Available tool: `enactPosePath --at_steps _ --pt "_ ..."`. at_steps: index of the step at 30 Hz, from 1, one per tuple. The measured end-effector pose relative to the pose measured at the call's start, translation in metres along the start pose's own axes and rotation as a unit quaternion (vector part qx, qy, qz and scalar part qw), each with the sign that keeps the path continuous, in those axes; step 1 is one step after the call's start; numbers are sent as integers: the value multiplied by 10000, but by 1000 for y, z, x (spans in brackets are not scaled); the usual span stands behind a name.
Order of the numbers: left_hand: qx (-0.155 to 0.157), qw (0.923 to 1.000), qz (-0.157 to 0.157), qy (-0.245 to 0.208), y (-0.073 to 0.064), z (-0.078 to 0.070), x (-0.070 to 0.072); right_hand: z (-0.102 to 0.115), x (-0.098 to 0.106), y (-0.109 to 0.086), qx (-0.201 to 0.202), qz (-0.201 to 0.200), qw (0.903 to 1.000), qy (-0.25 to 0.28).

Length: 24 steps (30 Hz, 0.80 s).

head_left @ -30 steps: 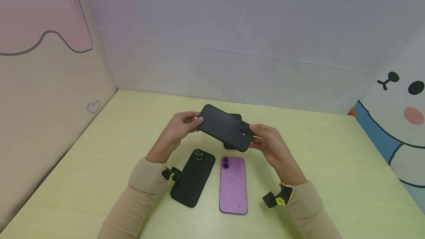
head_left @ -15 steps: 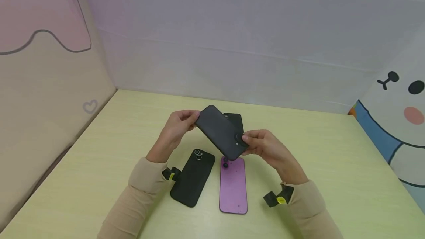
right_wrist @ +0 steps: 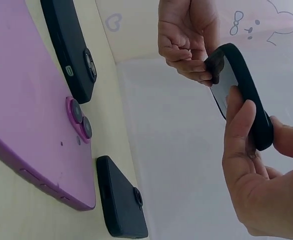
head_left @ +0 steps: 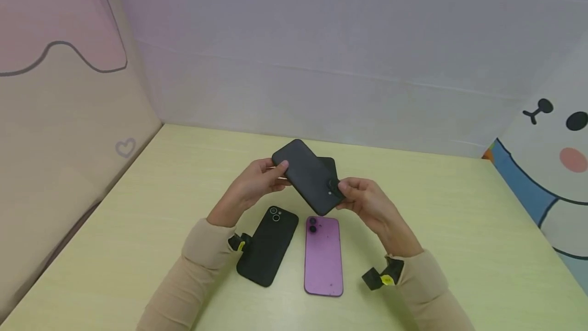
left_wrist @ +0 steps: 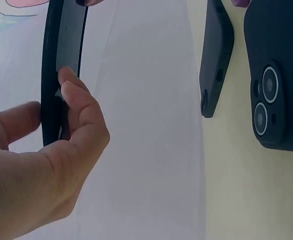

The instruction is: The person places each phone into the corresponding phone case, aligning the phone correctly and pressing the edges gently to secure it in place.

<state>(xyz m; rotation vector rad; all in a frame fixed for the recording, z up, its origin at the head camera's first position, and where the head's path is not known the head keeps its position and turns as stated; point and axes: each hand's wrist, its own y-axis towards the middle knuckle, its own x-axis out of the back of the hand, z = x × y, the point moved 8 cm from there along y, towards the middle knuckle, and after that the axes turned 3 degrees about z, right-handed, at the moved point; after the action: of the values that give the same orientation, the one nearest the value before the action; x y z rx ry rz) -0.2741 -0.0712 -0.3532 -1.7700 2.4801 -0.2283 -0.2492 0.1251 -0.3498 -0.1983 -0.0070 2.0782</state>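
Four phones in this shot, and just one is off the table: a matte black, rounded-corner rectangular phone (head_left: 307, 172) held up in the air between both hands. Left hand (head_left: 254, 183) has the end away from the camera, thumb on top, fingers tucked under. Right hand (head_left: 369, 201) pinches the camera end, thumb right beside the lens area. So yeah, both grips are on the same phone. It sits slanted, back facing up at the head view, and both wrist views catch a shiny surface on its underside.

The other three lie on the pale yellow wood-look table (head_left: 459, 249). A second black phone (head_left: 327, 166) is partly hidden behind the held one in the head view. Nearer the person there's a black phone with two silver-ringed lenses (head_left: 268, 249), lying at an angle, and just right of it a glossy pinkish-purple phone (head_left: 323, 259), lens side up.

Both arms wear beige sleeves (head_left: 427, 285) with little black wrist cameras (head_left: 372, 279). Behind it all hangs a creased whitish backdrop (head_left: 321, 65), with a cartoon face (head_left: 553, 139) off to the right.
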Motion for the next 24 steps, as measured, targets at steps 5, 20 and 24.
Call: enactPosePath --at_steps 5,20,24 --pt "-119 9998 -154 73 -1 -2 -2 -2 -3 1 -97 102 9999 -14" --pt "-236 9971 -683 -220 -1 -5 5 -12 -19 4 -487 842 9914 -871" --pt "-186 9979 -608 -144 0 -1 1 -16 -21 5 -522 901 9887 -1075"
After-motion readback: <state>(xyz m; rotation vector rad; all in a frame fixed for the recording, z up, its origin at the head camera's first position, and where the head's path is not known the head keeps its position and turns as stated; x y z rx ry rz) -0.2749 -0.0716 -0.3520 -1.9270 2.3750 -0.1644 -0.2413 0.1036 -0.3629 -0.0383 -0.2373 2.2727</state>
